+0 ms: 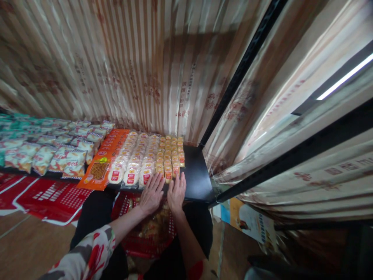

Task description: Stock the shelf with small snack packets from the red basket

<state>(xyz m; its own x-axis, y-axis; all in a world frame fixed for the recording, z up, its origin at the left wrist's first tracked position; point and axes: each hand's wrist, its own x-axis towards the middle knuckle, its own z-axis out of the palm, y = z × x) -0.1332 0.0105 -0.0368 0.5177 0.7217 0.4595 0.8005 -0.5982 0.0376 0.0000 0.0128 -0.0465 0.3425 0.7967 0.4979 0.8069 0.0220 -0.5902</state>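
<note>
Head view: white snack bags (74,161) lie left of the orange packet (101,165). Round white cracker packs (131,163) sit just right of it. Further right, the left hand (151,195) is flat, fingers long, gripping nothing. Little yellow packs (168,155) come next past the crackers, far right of the orange packet. The right hand (176,194), in front of them, is flat too, gripping nothing. I can't tell if the fingers press them.

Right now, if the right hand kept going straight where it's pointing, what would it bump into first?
Probably the front of the small yellow packets on the black shelf. The right hand looks very close, maybe already touching; depth is hard to tell here.
</note>
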